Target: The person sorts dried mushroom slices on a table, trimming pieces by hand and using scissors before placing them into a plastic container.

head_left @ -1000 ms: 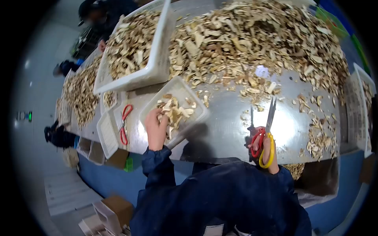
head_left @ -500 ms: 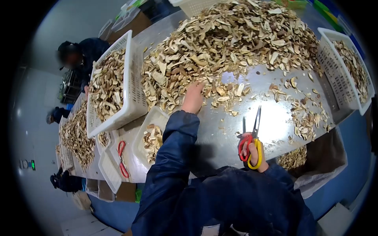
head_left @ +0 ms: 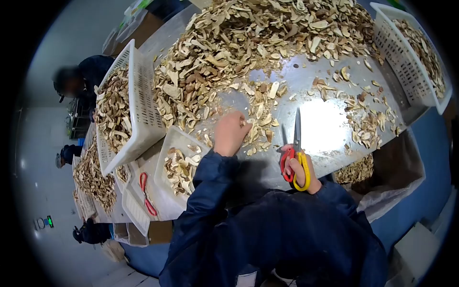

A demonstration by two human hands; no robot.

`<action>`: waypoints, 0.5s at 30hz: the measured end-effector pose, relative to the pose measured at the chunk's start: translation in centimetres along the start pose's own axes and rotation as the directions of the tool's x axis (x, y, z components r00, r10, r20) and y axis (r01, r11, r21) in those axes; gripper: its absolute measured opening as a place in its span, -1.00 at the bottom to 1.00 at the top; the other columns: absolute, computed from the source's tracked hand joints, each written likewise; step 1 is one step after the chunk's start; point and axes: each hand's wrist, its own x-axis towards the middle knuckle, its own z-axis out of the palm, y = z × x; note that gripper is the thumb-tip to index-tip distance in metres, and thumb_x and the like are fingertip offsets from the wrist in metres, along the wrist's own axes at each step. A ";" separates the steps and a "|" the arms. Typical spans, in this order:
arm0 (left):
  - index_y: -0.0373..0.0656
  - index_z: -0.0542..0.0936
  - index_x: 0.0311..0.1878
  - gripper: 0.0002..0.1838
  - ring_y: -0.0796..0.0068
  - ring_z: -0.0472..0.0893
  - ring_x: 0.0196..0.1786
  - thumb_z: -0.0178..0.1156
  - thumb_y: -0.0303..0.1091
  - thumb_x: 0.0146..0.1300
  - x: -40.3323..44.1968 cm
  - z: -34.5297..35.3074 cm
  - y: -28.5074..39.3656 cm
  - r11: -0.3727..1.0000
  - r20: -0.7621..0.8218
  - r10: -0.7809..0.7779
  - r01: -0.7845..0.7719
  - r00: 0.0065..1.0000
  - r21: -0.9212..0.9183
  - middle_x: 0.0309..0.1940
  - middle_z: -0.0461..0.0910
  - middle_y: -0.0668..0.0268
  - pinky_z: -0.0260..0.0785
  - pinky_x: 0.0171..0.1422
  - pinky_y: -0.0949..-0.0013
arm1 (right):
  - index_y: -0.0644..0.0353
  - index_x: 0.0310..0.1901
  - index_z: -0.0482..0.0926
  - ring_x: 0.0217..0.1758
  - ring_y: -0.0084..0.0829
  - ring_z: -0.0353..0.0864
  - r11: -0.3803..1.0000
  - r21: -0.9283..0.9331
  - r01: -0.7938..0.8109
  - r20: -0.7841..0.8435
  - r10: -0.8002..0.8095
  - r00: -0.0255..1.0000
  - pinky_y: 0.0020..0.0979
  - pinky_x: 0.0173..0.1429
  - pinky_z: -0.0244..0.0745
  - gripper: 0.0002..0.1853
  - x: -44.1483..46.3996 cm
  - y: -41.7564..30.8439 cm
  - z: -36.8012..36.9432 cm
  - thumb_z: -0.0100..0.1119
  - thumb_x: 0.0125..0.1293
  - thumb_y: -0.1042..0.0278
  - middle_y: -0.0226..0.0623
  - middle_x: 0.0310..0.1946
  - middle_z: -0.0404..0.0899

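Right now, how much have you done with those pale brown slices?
Some slices lie in the shallow white plastic tray. The left hand is among loose ones; the right hand holds red-and-yellow metal scissors. The big heap looks left.

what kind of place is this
Probably a food-sorting workroom: sliced dried mushrooms heaped on a metal table, perforated white crates of slices, and co-workers in dark workwear.

The single view comes from a camera on the wearer's head, facing forward and steeply down over the dark blue jacket (head_left: 287, 229) at close range. Its wide, dark-rimmed round field takes in the near surface (head_left: 299, 98), the heap of dried slices (head_left: 267, 36) beyond, and, farther off at left, a co-worker (head_left: 93, 71).
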 end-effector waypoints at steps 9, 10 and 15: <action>-0.23 0.53 -0.22 -0.81 0.19 0.49 -0.18 0.18 -0.37 0.11 -0.4 2.2 -0.1 0.969 -0.149 0.082 -0.114 0.985 -0.218 -0.34 0.51 0.17 0.30 -0.07 0.24 | 0.33 0.03 0.38 -0.59 -0.65 0.36 1.000 0.000 0.000 -0.002 0.000 1.000 -0.57 -0.46 0.30 -0.62 0.1 0.4 -0.1 -0.01 0.33 0.21 -0.47 -0.63 0.37; -0.23 0.52 -0.20 -0.82 0.25 0.50 -0.21 0.17 -0.38 0.14 -0.4 2.3 -0.3 0.951 -0.243 0.106 -0.170 0.964 -0.260 -0.35 0.52 0.19 0.30 -0.11 0.29 | 0.32 0.03 0.38 -0.58 -0.66 0.37 1.000 0.004 0.001 -0.002 -0.001 1.000 -0.58 -0.46 0.30 -0.63 0.1 0.4 -0.1 0.00 0.33 0.21 -0.47 -0.63 0.37; -0.23 0.43 -0.04 -0.78 0.55 0.54 -0.23 0.08 -0.40 0.28 -1.5 0.1 1.0 0.535 -0.012 -0.163 0.078 0.987 -0.841 -0.32 0.54 0.29 0.30 -0.26 0.54 | 0.31 0.02 0.37 -0.57 -0.43 0.46 0.930 -0.353 -0.104 -0.072 0.083 0.994 -0.40 -0.45 0.34 -0.57 0.0 -1.9 0.8 0.14 0.25 0.18 -0.27 -0.61 0.42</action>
